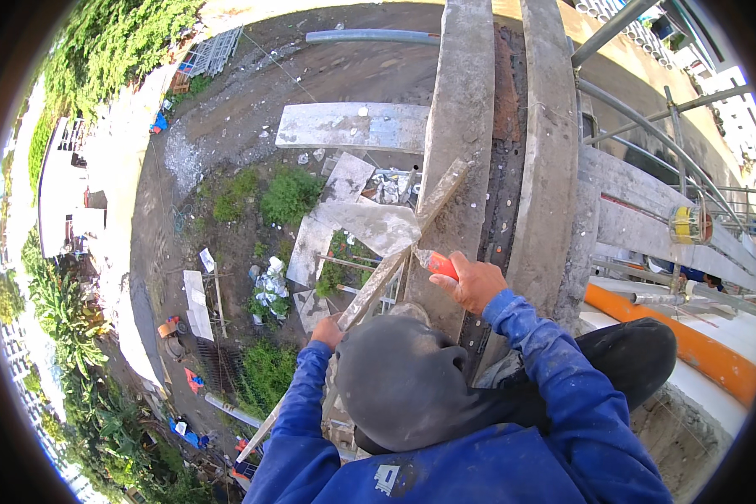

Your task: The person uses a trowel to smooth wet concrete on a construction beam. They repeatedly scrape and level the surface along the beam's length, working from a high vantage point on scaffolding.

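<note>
My right hand (477, 283) is closed round the red handle (442, 265) of a trowel. Its grey, smeared blade (376, 225) seems to extend leftward, above the ground far below. A long, dusty wooden batten (376, 283) slants across the outer edge of the concrete wall top (458, 126). My left hand (328, 332) grips this batten lower down, fingers wrapped round it. The trowel's neck is close beside the batten; whether they touch I cannot tell. Between my forearms, a dark grey rounded shape (403, 382), apparently my bent knee, hides part of the wall.
On the left the wall drops to ground with boards (353, 126), rubble and bushes (292, 195). A second concrete strip (548, 126) runs parallel, beyond a debris-filled gap (504, 181). Scaffold tubes (617, 32), planks (634, 231), a yellow-banded bucket (690, 225) and an orange pipe (676, 340) stand right.
</note>
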The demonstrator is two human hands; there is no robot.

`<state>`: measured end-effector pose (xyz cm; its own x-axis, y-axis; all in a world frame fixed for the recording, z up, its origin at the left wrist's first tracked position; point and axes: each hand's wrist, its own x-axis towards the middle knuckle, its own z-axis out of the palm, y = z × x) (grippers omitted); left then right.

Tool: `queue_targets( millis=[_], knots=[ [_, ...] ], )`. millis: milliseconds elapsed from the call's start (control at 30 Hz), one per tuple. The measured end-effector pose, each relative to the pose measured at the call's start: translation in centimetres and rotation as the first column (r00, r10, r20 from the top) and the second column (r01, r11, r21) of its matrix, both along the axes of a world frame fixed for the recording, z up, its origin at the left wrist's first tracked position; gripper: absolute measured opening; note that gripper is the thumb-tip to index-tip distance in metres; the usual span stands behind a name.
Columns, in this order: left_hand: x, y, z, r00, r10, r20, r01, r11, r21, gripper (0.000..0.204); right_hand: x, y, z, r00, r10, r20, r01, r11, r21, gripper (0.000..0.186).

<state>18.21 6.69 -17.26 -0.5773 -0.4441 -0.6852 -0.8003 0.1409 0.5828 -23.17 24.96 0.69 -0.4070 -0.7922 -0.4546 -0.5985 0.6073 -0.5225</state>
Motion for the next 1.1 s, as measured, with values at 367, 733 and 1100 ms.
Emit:
queue_targets(
  millis=[367, 733, 1100],
  knots=[
    [-0.4, -0.8, -1.3, 0.999, -0.042, -0.022, 0.041, 0.999, -0.015, 0.07, -1.3, -0.6, -1.0, 0.994, -0.105, 0.019, 0.103, 0.991, 0.088, 0.066],
    [-3.9, -0.2, 4.0, 0.993, 0.004, 0.117, -0.004, 1.0, -0.004, 0.074, -1.5, -0.5, 0.1, 0.989, -0.143, 0.028, 0.142, 0.989, 0.04, 0.067],
    [-2.1, 0.4, 3.6, 0.992, 0.012, 0.125, -0.017, 0.999, 0.034, 0.082, 2.0, -0.6, 2.5, 0.993, 0.018, 0.116, -0.025, 0.998, 0.064, 0.065]
  ],
)
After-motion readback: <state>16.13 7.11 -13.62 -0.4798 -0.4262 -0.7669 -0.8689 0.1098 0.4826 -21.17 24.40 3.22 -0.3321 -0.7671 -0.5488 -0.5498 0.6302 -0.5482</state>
